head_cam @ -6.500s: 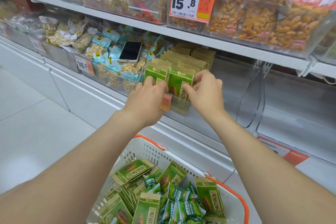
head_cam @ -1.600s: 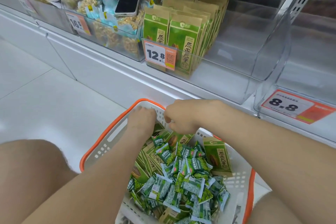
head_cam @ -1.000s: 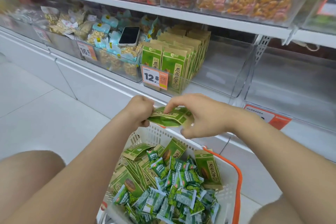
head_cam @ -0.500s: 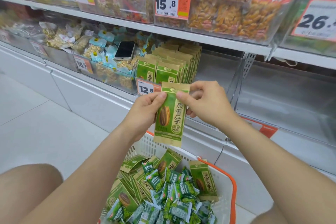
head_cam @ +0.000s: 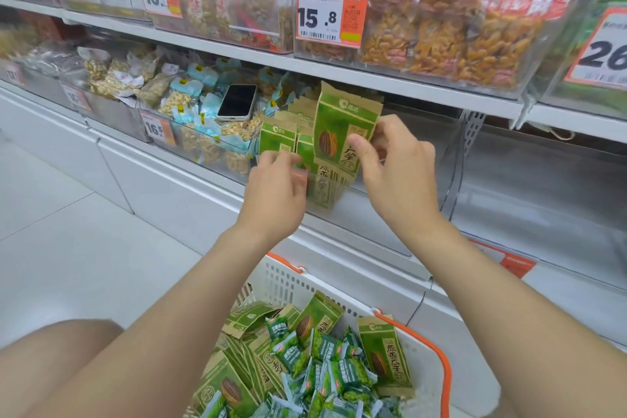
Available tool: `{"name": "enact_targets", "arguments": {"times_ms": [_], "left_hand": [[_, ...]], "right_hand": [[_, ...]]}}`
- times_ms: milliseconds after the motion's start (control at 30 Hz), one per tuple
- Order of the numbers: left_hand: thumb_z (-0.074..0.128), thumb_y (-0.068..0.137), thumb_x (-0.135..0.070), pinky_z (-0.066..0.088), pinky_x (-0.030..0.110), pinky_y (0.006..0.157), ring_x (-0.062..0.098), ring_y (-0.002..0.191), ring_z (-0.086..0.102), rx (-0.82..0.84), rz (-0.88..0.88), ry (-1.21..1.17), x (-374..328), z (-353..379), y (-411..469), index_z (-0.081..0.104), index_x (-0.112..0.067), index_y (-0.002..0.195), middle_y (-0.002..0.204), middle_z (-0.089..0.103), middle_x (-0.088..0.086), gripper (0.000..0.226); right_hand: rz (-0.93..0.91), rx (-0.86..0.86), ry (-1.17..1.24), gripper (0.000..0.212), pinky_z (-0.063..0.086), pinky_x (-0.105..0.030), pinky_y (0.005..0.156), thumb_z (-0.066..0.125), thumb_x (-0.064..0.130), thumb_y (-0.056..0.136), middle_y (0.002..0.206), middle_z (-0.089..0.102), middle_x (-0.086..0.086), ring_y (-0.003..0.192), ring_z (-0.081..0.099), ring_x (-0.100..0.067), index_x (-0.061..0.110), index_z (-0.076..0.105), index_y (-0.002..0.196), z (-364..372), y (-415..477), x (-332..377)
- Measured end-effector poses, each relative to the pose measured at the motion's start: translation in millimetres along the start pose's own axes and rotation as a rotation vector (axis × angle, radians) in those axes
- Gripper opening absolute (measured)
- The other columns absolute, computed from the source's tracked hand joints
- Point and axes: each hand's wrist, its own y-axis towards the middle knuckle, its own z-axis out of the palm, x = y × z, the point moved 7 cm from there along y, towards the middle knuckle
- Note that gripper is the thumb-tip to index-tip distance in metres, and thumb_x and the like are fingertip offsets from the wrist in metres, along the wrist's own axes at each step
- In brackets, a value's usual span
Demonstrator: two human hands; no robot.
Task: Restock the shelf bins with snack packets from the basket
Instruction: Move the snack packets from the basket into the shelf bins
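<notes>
Head view: the right hand [head_cam: 390,166] pinches a green sunflower-seed packet [head_cam: 342,132] upright over the clear shelf bin [head_cam: 353,224], above the stocked packets [head_cam: 276,141]. The left hand [head_cam: 274,190] curls at the front row; whether it grips anything cannot be told. The white basket [head_cam: 288,282] below holds loose packets [head_cam: 385,360].

Retail aisle. Pale glossy floor tiles [head_cam: 61,248], thin grey grout lines, faint sheen. White shelving [head_cam: 339,248] along the right: flat base panels [head_cam: 176,193] down to the floor, vertical seam between two of them at left, upper shelf edge [head_cam: 390,81] running across, perforated upright [head_cam: 474,132] right of centre. Bright, even lighting; weak shadows.
</notes>
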Motion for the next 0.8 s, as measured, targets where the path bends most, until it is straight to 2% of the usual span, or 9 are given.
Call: {"name": "enact_targets", "arguments": {"times_ms": [67, 133, 200, 267, 367, 433, 600, 800], "left_hand": [[0.057, 0.098, -0.016, 0.044, 0.054, 0.108, 0.039, 0.127, 0.048, 0.066, 0.015, 0.152, 3.2, 4.6, 3.0, 0.048, -0.021, 0.146, 0.147, 0.041, 0.009, 0.050], [0.059, 0.096, -0.018, 0.043, 0.055, 0.105, 0.042, 0.128, 0.045, 0.146, 0.006, 0.276, 6.8, 7.7, 5.8, 0.042, -0.023, 0.150, 0.149, 0.037, 0.009, 0.057], [0.061, 0.097, -0.021, 0.043, 0.055, 0.104, 0.043, 0.129, 0.042, 0.188, -0.007, 0.337, 8.5, 7.0, 7.7, 0.039, -0.023, 0.152, 0.150, 0.035, 0.007, 0.059], [0.060, 0.098, -0.022, 0.044, 0.055, 0.102, 0.042, 0.129, 0.042, 0.193, -0.001, 0.361, 8.0, 4.7, 10.1, 0.041, -0.022, 0.150, 0.147, 0.038, 0.006, 0.056], [0.060, 0.097, -0.020, 0.044, 0.052, 0.095, 0.038, 0.123, 0.045, 0.160, 0.021, 0.375, 4.9, 1.9, 14.4, 0.046, -0.017, 0.137, 0.136, 0.044, 0.007, 0.043], [0.062, 0.096, -0.018, 0.043, 0.050, 0.093, 0.036, 0.119, 0.047, 0.134, 0.037, 0.389, 2.7, -0.2, 16.2, 0.046, -0.016, 0.129, 0.129, 0.047, 0.006, 0.037], [0.063, 0.096, -0.018, 0.042, 0.047, 0.092, 0.032, 0.114, 0.049, 0.118, 0.081, 0.441, 1.3, -1.8, 17.0, 0.045, -0.015, 0.124, 0.122, 0.047, 0.005, 0.033], [0.060, 0.093, -0.014, 0.040, 0.049, 0.095, 0.031, 0.113, 0.052, 0.082, 0.108, 0.458, 0.0, -4.1, 20.5, 0.045, -0.016, 0.125, 0.119, 0.049, 0.004, 0.036]], "right_hand": [[0.000, 0.050, -0.063, 0.018, 0.037, -0.032, 0.067, 0.065, 0.035, 0.101, 0.082, 0.071, 0.006, 0.071, 0.062, -0.021, 0.018, 0.065, 0.107, 11.6, 1.8, -8.7], [0.022, 0.110, -0.114, 0.021, 0.039, -0.034, 0.067, 0.065, 0.038, 0.101, 0.081, 0.070, 0.002, 0.072, 0.059, -0.023, 0.017, 0.065, 0.102, 26.3, 2.3, -17.2], [0.089, 0.158, -0.125, 0.025, 0.034, -0.033, 0.067, 0.066, 0.041, 0.100, 0.081, 0.068, 0.002, 0.077, 0.056, -0.023, 0.017, 0.064, 0.094, 39.4, 4.6, -26.6], [0.184, 0.201, -0.133, 0.031, 0.032, -0.034, 0.068, 0.066, 0.043, 0.099, 0.078, 0.066, 0.001, 0.082, 0.054, -0.025, 0.017, 0.064, 0.084, 49.3, 8.2, -38.1], [0.291, 0.325, -0.232, 0.042, 0.046, -0.040, 0.067, 0.071, 0.051, 0.094, 0.075, 0.064, -0.003, 0.087, 0.053, -0.030, 0.015, 0.062, 0.075, 66.4, 9.7, -54.1], [0.328, 0.404, -0.286, 0.048, 0.043, -0.039, 0.063, 0.072, 0.055, 0.091, 0.079, 0.062, -0.007, 0.088, 0.053, -0.031, 0.013, 0.057, 0.073, 76.1, 8.2, -56.4], [0.217, 0.472, -0.410, 0.041, 0.043, -0.037, 0.067, 0.068, 0.053, 0.095, 0.083, 0.061, -0.007, 0.088, 0.057, -0.034, 0.015, 0.060, 0.081, 69.3, 23.9, -35.6], [0.212, 0.575, -0.484, 0.042, 0.040, -0.037, 0.069, 0.070, 0.044, 0.096, 0.072, 0.040, 0.002, 0.081, 0.051, -0.032, 0.016, 0.047, 0.077, 74.5, 22.1, -23.3]]}}
